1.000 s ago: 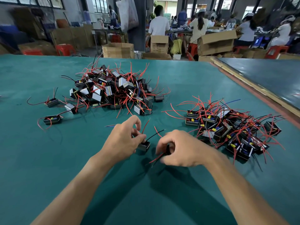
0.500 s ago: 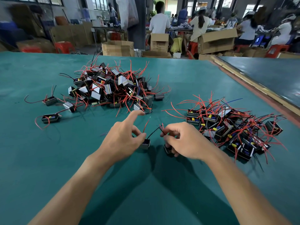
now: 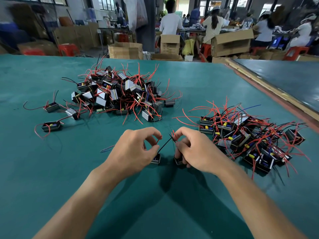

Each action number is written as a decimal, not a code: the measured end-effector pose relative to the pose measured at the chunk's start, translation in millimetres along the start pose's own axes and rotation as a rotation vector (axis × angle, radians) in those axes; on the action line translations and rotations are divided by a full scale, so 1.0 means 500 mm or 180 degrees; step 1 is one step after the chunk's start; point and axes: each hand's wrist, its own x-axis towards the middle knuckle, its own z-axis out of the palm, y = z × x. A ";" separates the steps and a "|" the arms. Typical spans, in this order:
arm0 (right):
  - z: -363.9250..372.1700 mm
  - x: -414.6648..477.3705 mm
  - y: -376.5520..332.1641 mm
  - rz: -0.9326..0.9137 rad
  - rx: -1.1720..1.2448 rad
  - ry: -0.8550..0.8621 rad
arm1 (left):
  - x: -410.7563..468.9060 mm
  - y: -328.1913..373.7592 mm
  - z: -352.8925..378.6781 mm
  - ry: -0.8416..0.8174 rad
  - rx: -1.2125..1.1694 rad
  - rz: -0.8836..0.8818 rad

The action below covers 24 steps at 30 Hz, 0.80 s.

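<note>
The left hand point(image 3: 136, 149) is pinching a red wire point(image 3: 158, 140) rising from a module point(image 3: 155, 159) that is sitting on the desk point(image 3: 51, 169). The right hand point(image 3: 198, 152) is gripping a second module point(image 3: 178, 160) just beside it, its fingertips pinching the wires point(image 3: 173, 134).

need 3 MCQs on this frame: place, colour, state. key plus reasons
1. The pile of open-topped black box modules with yellow parts lies: A) on the person's right B) on the person's left C) in a carton
2. The thin insulated wire pinched by the left hand is: A) blue B) red C) white
3. The right hand is: A) flat, open B) gripping a small black box module C) out of view
Key: 1 A, right half of the view; 2 B, red shows at the fingertips; 3 B, fingers curl round it.
</note>
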 end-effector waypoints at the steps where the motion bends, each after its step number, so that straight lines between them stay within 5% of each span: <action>1: 0.000 0.000 -0.001 -0.0011 -0.0010 0.0006 | 0.000 0.000 0.000 -0.0026 -0.0013 0.0006; 12: 0.008 0.005 0.003 -0.0193 -0.0058 0.0399 | 0.000 0.003 0.014 -0.0445 0.0173 -0.0230; 24: 0.006 0.007 0.003 -0.0085 -0.0071 0.0554 | 0.004 0.001 0.006 -0.0177 -0.0438 -0.0490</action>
